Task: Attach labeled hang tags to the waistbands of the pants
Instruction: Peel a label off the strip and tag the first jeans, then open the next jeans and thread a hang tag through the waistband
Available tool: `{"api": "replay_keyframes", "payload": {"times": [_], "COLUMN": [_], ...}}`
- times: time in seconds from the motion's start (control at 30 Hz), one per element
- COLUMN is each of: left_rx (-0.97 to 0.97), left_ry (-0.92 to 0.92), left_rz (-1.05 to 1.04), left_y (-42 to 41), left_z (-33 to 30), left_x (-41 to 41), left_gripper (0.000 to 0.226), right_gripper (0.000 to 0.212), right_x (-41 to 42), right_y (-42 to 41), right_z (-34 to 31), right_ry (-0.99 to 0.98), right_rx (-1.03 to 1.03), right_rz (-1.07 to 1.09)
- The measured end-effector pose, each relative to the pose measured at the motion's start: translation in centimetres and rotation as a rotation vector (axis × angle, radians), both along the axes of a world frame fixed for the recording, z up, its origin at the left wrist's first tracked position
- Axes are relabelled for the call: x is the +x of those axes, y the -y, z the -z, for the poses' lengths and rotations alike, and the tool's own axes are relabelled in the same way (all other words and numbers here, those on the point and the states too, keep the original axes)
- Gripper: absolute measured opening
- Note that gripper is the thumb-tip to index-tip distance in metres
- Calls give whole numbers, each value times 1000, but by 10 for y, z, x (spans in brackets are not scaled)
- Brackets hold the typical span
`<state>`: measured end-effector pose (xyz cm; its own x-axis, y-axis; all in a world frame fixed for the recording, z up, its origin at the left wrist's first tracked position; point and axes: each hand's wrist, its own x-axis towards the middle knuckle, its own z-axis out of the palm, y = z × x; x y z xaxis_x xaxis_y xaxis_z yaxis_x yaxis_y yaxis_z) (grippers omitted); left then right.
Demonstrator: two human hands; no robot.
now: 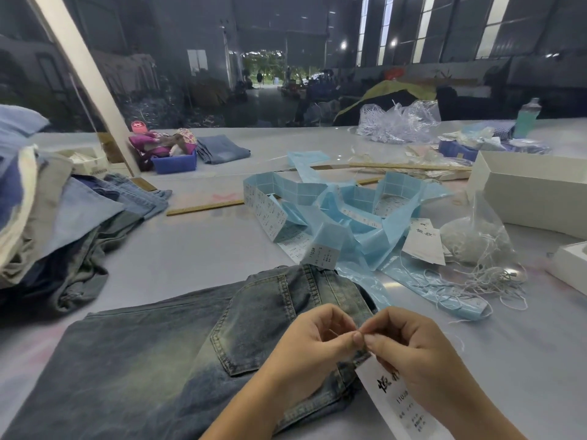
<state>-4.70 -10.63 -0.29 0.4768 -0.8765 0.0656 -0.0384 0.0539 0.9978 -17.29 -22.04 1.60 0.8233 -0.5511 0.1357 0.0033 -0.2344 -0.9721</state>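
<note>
Jeans (178,360) lie flat on the tabletop (190,255), waistband near the hands — left hand (313,339) and right hand (409,347) pinch together at the hang tag (394,398) top, likely threading its string.

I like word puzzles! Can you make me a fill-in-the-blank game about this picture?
1. The jeans under both hands are made of ____.
2. The white hang tag hangs below the ____ hand.
3. The label strip beyond the jeans is light ____.
4. The plastic bin far back is ____.

Missing words: denim, right, blue, blue.
</note>
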Motion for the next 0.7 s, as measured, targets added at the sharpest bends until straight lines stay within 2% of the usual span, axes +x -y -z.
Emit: {"api": "replay_keyframes", "payload": {"times": [0.2, 0.4, 0.5, 0.57, 0.7], "left_rx": [214, 393, 473, 491, 464], "left_ry": [368, 447, 480, 601, 1097], "left_rz": [-79, -294, -507, -701, -1182], "left_y": [-31, -100, -139, -163, -212], "left_z": [-6, -5, -6, -14, -58], "left_x": [24, 87, 124, 150, 208], "left_gripper": [7, 9, 9, 7, 25], "right_gripper": [43, 46, 50, 52, 41], "right_x": [31, 77, 107, 133, 185], "right_y": [-24, -55, -78, -91, -120], "right_z": [-2, -8, -8, -9, -18], "right_ry": [-57, -99, -62, -44, -76], "right_rx": [-269, -411, -439, -461, -490], "right_rz": [226, 91, 33, -55, -294]}}
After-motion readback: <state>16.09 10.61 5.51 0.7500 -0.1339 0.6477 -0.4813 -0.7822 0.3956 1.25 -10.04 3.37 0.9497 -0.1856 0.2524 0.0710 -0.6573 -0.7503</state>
